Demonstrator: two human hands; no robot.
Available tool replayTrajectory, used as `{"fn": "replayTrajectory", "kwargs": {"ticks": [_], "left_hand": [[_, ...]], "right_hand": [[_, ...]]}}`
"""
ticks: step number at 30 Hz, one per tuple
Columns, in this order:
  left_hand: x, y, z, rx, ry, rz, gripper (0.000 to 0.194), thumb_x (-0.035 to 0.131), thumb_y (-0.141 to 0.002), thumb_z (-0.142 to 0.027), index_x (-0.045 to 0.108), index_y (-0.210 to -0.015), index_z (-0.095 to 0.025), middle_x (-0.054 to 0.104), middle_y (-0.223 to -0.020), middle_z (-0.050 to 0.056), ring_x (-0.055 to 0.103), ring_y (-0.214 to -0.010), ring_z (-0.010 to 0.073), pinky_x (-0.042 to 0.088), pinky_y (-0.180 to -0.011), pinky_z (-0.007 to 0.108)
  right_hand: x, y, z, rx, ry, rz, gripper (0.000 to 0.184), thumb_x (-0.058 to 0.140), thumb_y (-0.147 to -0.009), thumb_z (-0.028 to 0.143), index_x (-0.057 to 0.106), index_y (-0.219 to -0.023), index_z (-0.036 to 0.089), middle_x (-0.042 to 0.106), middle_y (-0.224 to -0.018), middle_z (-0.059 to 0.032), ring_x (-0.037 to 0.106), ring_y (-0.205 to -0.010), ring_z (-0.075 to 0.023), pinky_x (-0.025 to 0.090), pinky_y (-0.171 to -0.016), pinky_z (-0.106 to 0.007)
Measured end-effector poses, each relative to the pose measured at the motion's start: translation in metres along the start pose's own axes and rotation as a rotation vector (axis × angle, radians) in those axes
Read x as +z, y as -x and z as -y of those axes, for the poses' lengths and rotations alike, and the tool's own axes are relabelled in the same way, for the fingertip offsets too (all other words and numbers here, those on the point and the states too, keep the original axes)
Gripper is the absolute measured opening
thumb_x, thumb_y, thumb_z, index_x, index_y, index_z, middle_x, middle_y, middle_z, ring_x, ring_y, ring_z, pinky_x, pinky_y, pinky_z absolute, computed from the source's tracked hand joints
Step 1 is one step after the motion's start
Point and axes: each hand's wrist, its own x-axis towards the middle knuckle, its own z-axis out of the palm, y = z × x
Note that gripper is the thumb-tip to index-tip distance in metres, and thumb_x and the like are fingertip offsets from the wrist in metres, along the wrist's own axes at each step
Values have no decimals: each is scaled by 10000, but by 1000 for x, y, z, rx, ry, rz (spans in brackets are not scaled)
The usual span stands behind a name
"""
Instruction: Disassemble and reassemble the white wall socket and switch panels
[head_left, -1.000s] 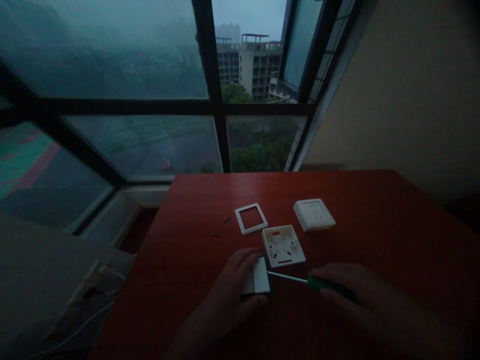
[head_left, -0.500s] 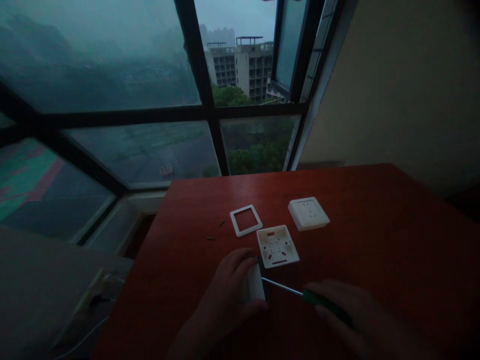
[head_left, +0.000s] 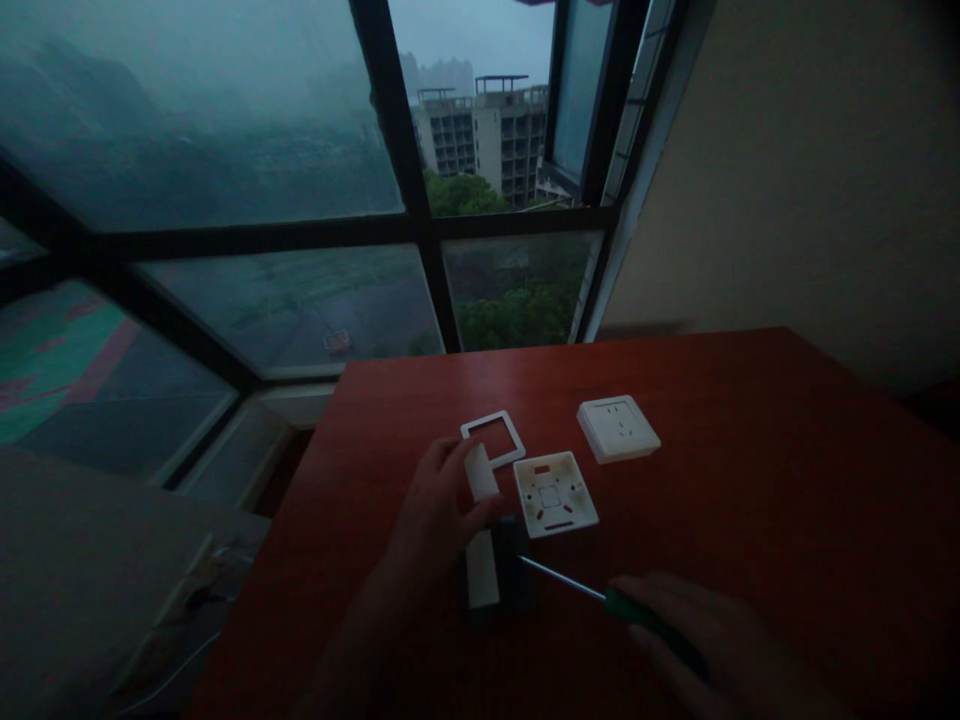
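My left hand (head_left: 429, 515) is closed on a white switch rocker (head_left: 481, 474), a narrow rectangular plate pinched between thumb and fingers. Just below it, a light switch body lies on the table, with another white rocker (head_left: 482, 570) on its left half and a dark bare half (head_left: 516, 560) on its right. In my right hand (head_left: 701, 625) is a screwdriver (head_left: 566, 578) with a green handle, its metal tip over the dark half; whether it touches cannot be told. A white square frame (head_left: 511, 452) lies behind the rocker, partly covered by it.
An open white mounting box (head_left: 556, 527) sits on the reddish table (head_left: 750, 470), right of my left hand. Farther back stands a white wall socket (head_left: 619, 430). Dark-framed windows (head_left: 285, 235) rise beyond the table, and a wall (head_left: 810, 180) is at right.
My left hand has lifted one rocker off the switch body and moved it up and away, baring the dark half. The hand now hides two small screws. The screwdriver has hardly moved.
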Motion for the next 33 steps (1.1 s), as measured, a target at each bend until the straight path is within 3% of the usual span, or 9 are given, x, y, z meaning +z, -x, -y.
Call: {"fn": "replayTrajectory", "kwargs": {"ticks": [4, 7, 10, 14, 21, 26, 33], "left_hand": [[5, -35, 8, 127, -94, 83, 640, 645, -776, -203, 393, -1364, -205, 483, -1329, 106, 451, -1238, 301, 382, -1050, 493], [9, -42, 11, 187, -105, 106, 567, 605, -796, -179, 436, -1337, -202, 448, -1379, 111, 411, -1289, 299, 348, -1079, 488], [7, -28, 10, 156, -34, 110, 523, 599, -820, -198, 458, -1323, -196, 394, -1432, 122, 376, -1328, 293, 340, -1090, 480], [-3, 12, 5, 48, 93, 162, 539, 658, -811, -263, 474, -1318, -255, 445, -1403, 95, 413, -1309, 288, 370, -1074, 496], [0, 74, -4, -106, 222, 229, 737, 769, -674, -190, 466, -1335, -315, 446, -1428, 73, 444, -1296, 318, 410, -1059, 510], [14, 81, 0, -100, 271, 202, 656, 718, -717, -161, 490, -1316, -295, 465, -1420, 79, 474, -1280, 293, 423, -1060, 478], [22, 75, -1, -72, 317, 197, 732, 762, -681, -179, 477, -1342, -313, 461, -1437, 62, 458, -1300, 292, 400, -1081, 480]], "right_hand": [[-1, -1, 1, -14, -17, 14, 330, 468, -889, 305, 686, -1135, 280, 721, -1116, -33, 692, -971, -219, 570, -833, -298], [-2, -1, 2, -14, -28, 11, 333, 470, -882, 299, 684, -1137, 284, 724, -1108, -36, 695, -961, -225, 576, -803, -289], [-5, -1, 2, 15, -31, 43, 332, 475, -880, 305, 686, -1136, 278, 723, -1110, -35, 694, -964, -224, 570, -819, -289], [-9, -1, 2, 57, -42, 69, 319, 489, -887, 330, 676, -1141, 280, 709, -1143, -27, 676, -1008, -219, 549, -864, -285], [-20, -10, 11, -2, 22, 76, 320, 472, -892, 335, 666, -1138, 271, 708, -1132, -54, 679, -985, -238, 560, -807, -312], [-31, -22, 30, -98, 118, 164, 289, 455, -889, 255, 678, -1072, 284, 713, -1084, -49, 690, -900, -227, 561, -714, -321], [-51, -43, 50, -167, 211, 202, 213, 489, -865, 215, 698, -897, 250, 724, -891, -44, 691, -763, -206, 520, -683, -305]]}}
